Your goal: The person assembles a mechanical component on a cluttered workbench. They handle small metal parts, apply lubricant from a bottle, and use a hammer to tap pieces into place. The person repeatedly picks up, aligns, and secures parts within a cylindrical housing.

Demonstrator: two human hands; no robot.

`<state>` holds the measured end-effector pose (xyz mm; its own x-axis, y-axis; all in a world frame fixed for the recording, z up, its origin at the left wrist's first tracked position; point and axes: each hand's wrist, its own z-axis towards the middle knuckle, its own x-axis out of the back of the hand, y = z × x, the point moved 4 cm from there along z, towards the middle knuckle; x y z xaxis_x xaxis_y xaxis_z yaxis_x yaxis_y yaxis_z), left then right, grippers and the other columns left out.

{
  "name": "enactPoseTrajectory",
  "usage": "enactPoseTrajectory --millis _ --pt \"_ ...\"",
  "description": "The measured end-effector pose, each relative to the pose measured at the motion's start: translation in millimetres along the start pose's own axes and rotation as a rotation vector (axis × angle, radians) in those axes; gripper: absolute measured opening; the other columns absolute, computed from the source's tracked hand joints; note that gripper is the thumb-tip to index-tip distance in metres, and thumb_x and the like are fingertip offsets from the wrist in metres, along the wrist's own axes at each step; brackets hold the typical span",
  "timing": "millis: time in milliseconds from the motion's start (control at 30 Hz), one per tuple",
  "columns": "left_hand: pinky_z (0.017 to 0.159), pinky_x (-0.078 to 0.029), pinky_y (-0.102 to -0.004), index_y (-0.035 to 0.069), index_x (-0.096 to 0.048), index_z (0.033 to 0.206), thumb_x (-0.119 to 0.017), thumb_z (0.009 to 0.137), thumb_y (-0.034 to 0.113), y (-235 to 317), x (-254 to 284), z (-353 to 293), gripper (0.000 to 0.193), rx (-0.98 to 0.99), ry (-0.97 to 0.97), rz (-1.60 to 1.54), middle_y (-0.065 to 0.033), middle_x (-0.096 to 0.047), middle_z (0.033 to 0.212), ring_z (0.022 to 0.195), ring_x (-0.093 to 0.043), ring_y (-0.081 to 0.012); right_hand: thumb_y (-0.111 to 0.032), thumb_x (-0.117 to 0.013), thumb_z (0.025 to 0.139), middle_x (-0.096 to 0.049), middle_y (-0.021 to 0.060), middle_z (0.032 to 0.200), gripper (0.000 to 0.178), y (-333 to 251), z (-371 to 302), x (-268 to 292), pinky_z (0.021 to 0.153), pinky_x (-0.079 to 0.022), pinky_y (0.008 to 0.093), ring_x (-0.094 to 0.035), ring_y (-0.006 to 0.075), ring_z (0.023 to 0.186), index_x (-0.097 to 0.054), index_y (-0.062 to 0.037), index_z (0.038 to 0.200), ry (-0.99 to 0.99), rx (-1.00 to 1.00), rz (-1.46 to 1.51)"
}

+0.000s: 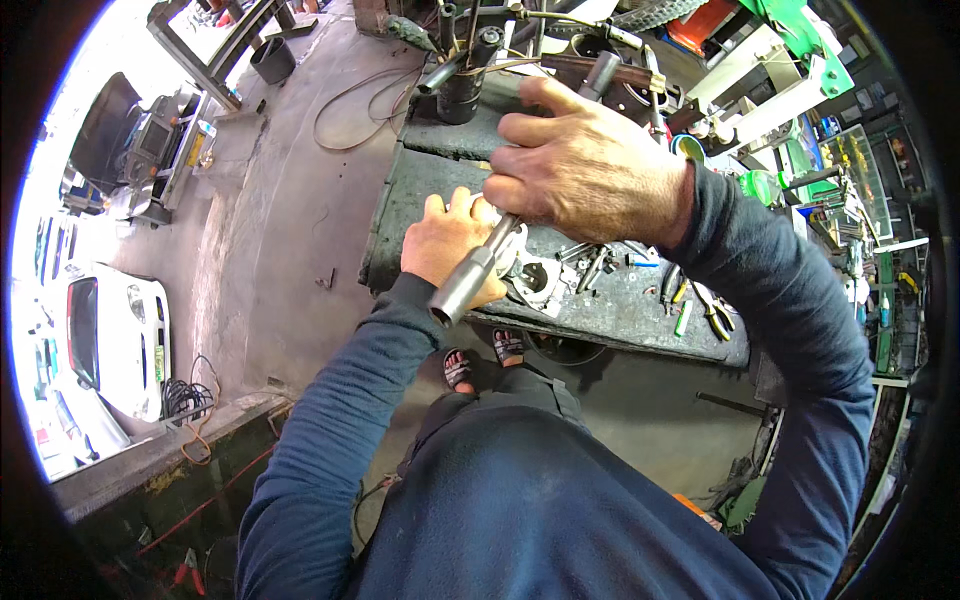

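My right hand [580, 165] is wrapped round a long steel tubular socket wrench [468, 285]. The tool slants across the bench, its wide hollow end towards me and its far end sticking out beyond my knuckles. Beneath it, my left hand [445, 240] is closed against a light grey cast metal part [540, 285] with a round opening. Its fingers curl behind the wrench, and part of their grip is hidden. Just right of the casting lie small metal pieces [592, 268] and a pair of pliers [714, 312].
The dark workbench [620, 320] has a black cylindrical tool holder [460, 98] at its far left. A green and white machine frame [770, 75] stands far right, beside crowded shelves. A cable [350, 145] lies on the floor; a white car [118, 340] is at left.
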<state>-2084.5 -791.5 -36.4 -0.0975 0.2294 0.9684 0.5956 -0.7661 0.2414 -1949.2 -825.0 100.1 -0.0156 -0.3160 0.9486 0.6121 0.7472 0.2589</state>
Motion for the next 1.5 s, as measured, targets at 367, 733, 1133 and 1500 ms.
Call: enactPoseTrajectory --millis 367,733,1133,1500 --pt "0.09 -0.063 -0.0477 0.004 -0.062 0.128 -0.094 0.062 0.041 1.1 3.9 7.4 0.083 0.067 0.053 0.028 -0.0136 -0.063 0.124 0.116 -0.064 -0.036 -0.032 -0.063 0.105 -0.073 0.0277 0.083 0.037 11.4 -21.3 10.8 0.078 -0.059 0.0565 -0.074 0.0465 0.084 -0.074 0.0019 0.094 -0.321 -0.866 0.401" --pt "0.085 -0.065 -0.0484 0.005 -0.06 0.127 -0.096 0.059 0.045 -3.4 -5.4 11.9 0.087 0.051 0.062 0.04 -0.0134 -0.062 0.12 0.113 -0.065 -0.0374 -0.012 -0.074 0.081 -0.074 0.0091 0.089 0.032 14.6 -21.5 1.2 0.089 -0.051 0.0451 -0.074 0.0324 0.095 -0.067 -0.0118 0.112 -0.328 -0.124 0.246" --pt "0.08 -0.065 -0.048 0.004 -0.067 0.118 -0.093 0.059 0.036 -1.4 1.4 3.6 0.072 0.011 0.162 -0.007 -0.0156 -0.065 0.119 0.107 -0.067 -0.0378 -0.021 -0.068 0.09 -0.062 -0.0026 0.088 0.007 11.5 2.7 13.0 0.126 -0.038 0.0509 -0.067 0.0189 0.106 -0.065 -0.0166 0.095 -0.253 0.355 -0.048" --pt "0.088 -0.065 -0.047 0.008 -0.066 0.131 -0.094 0.06 0.037 1.0 4.8 7.0 0.081 0.073 0.072 0.011 -0.0133 -0.066 0.122 0.115 -0.066 -0.036 -0.027 -0.063 0.102 -0.072 0.0279 0.08 0.036 26.7 -10.3 1.2 0.079 -0.058 0.0576 -0.073 0.0489 0.086 -0.073 0.0036 0.085 -0.365 -0.521 0.372"
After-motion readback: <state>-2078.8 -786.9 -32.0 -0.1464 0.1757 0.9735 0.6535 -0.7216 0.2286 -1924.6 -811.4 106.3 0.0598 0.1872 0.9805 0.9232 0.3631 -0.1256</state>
